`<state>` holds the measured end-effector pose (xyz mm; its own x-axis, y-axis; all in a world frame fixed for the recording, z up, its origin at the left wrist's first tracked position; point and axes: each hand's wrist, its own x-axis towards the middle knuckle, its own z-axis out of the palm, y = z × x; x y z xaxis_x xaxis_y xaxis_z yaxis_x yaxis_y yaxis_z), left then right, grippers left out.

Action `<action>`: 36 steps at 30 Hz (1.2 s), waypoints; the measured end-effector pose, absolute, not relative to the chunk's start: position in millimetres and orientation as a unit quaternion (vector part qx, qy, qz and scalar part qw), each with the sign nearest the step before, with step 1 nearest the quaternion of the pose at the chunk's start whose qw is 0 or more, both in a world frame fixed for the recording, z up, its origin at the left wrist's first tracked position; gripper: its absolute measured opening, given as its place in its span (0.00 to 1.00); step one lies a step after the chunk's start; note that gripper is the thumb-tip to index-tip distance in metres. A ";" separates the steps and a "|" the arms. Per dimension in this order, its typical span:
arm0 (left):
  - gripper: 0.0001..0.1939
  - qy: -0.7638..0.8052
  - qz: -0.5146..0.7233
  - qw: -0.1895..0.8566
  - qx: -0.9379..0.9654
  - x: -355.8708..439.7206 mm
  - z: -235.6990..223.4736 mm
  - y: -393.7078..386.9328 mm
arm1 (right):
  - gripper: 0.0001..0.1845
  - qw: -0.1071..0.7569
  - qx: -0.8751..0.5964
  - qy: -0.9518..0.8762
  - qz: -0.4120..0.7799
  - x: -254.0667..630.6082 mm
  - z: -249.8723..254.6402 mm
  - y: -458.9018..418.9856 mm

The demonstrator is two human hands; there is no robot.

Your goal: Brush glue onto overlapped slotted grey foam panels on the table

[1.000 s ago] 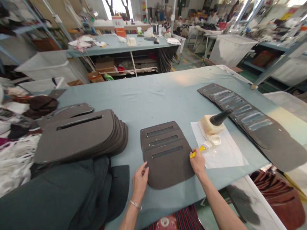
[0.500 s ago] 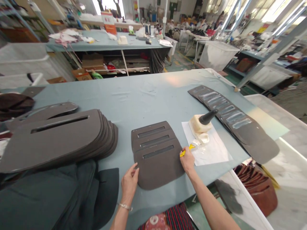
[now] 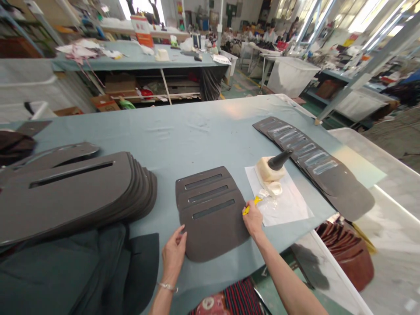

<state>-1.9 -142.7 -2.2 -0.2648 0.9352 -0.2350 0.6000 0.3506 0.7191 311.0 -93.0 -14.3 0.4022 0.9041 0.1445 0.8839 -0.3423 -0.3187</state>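
Note:
Three dark grey slotted panels [image 3: 213,232] lie overlapped in front of me, their slots stepped one above another. At the left edge of the front panel is my left hand [image 3: 173,251], its thumb and forefinger slightly apart with the tips touching or very near the edge. My right hand [image 3: 253,218], by the panels' right edge, is closed round a yellow-handled brush [image 3: 257,200]. The brush's head lies over the white sheet [image 3: 292,210], beside smeared white paste. On that sheet sits a cream glue bottle [image 3: 269,168] with a black nozzle.
To the left rises a thick stack of slotted panels [image 3: 88,188], with dark green fabric [image 3: 59,271] in front. Fanned panels with shiny, wet-looking strips [image 3: 348,188] lie along the table's right side. Brown slotted pieces [image 3: 354,262] are in a white bin below the right edge.
My view has turned to the right, so everything appears shifted left. Both hands keep their places at the panel edges, and the brush stays in my right hand.

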 end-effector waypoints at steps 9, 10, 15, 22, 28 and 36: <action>0.19 0.755 0.265 0.243 0.549 2.8 -3.1 -140.3 | 0.07 0.104 -0.801 -0.588 -0.048 314.4 -2.4 -88.8; 0.20 0.754 0.275 0.253 0.541 0.1 -1.9 -137.8 | 0.07 0.108 -0.798 -0.590 -0.050 316.0 -1.0 -86.5; 0.23 0.794 0.263 0.243 0.491 -11.0 7.2 -106.2 | 0.07 0.194 -0.768 -0.610 -0.032 317.8 3.0 -54.2; 0.32 0.845 0.193 0.212 0.452 8.0 13.7 -46.0 | 0.14 0.181 -0.747 -0.637 0.059 308.0 2.8 10.2; 0.30 0.870 0.143 0.232 0.411 12.2 12.7 -28.7 | 0.16 0.157 -0.757 -0.623 0.114 312.3 -6.1 27.2; 0.27 0.864 0.130 0.261 0.409 13.3 16.7 -21.2 | 0.15 0.176 -0.765 -0.603 0.145 311.6 -5.6 31.3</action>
<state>13.3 -21.2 16.7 -0.5284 0.7759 -0.3447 0.6397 0.6307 0.4392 311.6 31.3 -5.6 0.2317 0.9728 -0.0088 0.8710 -0.2114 -0.4435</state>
